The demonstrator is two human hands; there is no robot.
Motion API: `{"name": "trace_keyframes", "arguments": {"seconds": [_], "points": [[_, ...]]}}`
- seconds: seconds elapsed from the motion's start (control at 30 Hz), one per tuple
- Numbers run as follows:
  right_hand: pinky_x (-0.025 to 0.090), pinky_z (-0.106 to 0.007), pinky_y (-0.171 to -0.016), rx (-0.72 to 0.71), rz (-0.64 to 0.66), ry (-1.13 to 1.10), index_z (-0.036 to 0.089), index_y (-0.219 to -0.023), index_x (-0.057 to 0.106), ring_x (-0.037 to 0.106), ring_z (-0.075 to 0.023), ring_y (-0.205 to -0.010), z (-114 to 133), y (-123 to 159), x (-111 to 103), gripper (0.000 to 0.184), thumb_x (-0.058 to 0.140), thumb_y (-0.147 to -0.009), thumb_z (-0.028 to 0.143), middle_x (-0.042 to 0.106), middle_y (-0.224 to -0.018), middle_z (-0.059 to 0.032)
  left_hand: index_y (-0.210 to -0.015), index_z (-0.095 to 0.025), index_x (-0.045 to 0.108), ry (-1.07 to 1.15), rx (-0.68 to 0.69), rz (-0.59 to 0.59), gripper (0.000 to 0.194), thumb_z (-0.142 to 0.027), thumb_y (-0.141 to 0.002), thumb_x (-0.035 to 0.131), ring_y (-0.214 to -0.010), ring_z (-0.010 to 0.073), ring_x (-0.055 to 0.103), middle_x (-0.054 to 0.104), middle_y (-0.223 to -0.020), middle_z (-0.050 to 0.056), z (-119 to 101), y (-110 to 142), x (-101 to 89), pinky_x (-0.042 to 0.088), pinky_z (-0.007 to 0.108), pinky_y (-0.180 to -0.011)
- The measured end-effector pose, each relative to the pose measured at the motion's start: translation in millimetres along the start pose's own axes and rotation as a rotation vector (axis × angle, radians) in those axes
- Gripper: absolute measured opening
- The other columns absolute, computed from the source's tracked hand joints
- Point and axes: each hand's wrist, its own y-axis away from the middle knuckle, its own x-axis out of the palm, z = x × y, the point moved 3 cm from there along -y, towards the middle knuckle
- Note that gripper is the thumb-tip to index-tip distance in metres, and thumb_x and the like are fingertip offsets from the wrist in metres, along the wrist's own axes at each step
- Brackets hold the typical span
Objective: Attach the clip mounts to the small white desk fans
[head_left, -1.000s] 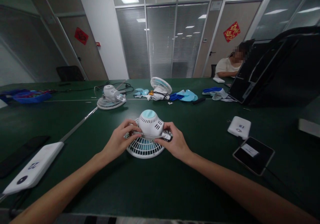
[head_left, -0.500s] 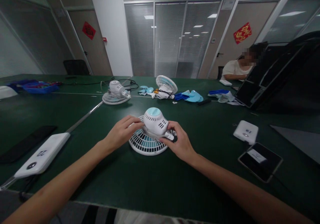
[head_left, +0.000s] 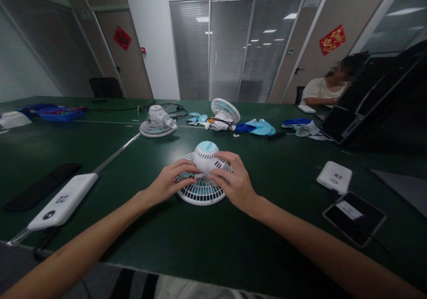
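Observation:
A small white fan [head_left: 205, 157] lies grille-down on the green table, its motor housing with a light-blue cap pointing up. Pale blue blades show through the fan grille [head_left: 202, 197]. My left hand [head_left: 170, 179] grips the fan from the left, fingers and thumb at the base of the housing. My right hand [head_left: 235, 179] is curled round the right side of the housing, its thumb near the front. Part of the housing and the right of the grille are hidden behind my right hand.
Behind stand a second fan [head_left: 158, 123], a third fan [head_left: 225, 112] and light-blue blades [head_left: 262, 127]. White power banks [head_left: 63, 201] lie left and right, near a phone [head_left: 354, 217]. A blue tray [head_left: 60, 113] is far left; a person [head_left: 322, 90] sits far right.
My right hand has moved from the housing's right side further round its front, covering the part that stuck out there. My left thumb has come lower. The view has shifted slightly.

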Motion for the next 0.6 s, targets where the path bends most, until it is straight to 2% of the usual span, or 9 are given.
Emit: {"name": "trace_keyframes", "arguments": {"seconds": [0.13, 0.23, 0.33, 0.47, 0.6], "points": [[0.053, -0.049, -0.1, 0.09, 0.002, -0.044, 0.023, -0.101, 0.064, 0.055, -0.0272, -0.122, 2.1, -10.5, -10.4, 0.009, 0.062, -0.094, 0.018, 0.054, -0.133, -0.0082, -0.124, -0.02, 0.063, -0.187, 0.022, 0.102, 0.026, -0.025, -0.098, 0.063, -0.112, 0.0223, 0.06, 0.064, -0.121, 0.009, -2.4, -3.0, -1.4, 0.052, 0.038, -0.095], [0.053, -0.047, -0.1, 0.062, 0.035, -0.027, 0.021, -0.098, 0.063, 0.053, -0.0275, -0.124, 6.2, -12.1, -14.4, 0.007, 0.062, -0.093, 0.017, 0.052, -0.135, -0.0088, -0.12, -0.02, 0.063, -0.353, 0.086, 0.184, 0.02, -0.02, -0.101, 0.056, -0.106, 0.0222, 0.06, 0.066, -0.116, 0.008, -8.6, -9.4, -2.5, 0.05, 0.037, -0.091], [0.053, -0.046, -0.101, 0.032, 0.009, 0.006, 0.021, -0.1, 0.062, 0.054, -0.027, -0.124, 9.5, -11.3, -13.8, 0.008, 0.061, -0.093, 0.017, 0.052, -0.134, -0.0097, -0.119, -0.019, 0.063, -0.512, 0.163, 0.233, 0.02, -0.019, -0.1, 0.057, -0.106, 0.024, 0.061, 0.068, -0.117, 0.009, -16.4, -14.4, -1.0, 0.048, 0.038, -0.091], [0.054, -0.045, -0.099, 0.049, -0.04, 0.018, 0.021, -0.1, 0.06, 0.057, -0.0255, -0.119, 9.1, -10.9, -10.2, 0.009, 0.058, -0.093, 0.015, 0.053, -0.13, -0.0104, -0.127, -0.019, 0.06, -0.667, 0.289, 0.255, 0.029, -0.012, -0.099, 0.056, -0.108, 0.026, 0.061, 0.068, -0.122, 0.009, -24.0, -14.8, 7.2, 0.047, 0.039, -0.09], [0.054, -0.046, -0.099, 0.03, -0.039, 0.033, 0.021, -0.098, 0.06, 0.058, -0.0257, -0.118, 7.9, -10.2, -7.6, 0.01, 0.059, -0.092, 0.014, 0.053, -0.13, -0.0105, -0.12, -0.015, 0.061, -0.722, 0.291, 0.223, 0.02, -0.017, -0.102, 0.051, -0.101, 0.0244, 0.062, 0.068, -0.113, 0.011, -24.6, -15.2, 15.8, 0.048, 0.038, -0.088]]}}
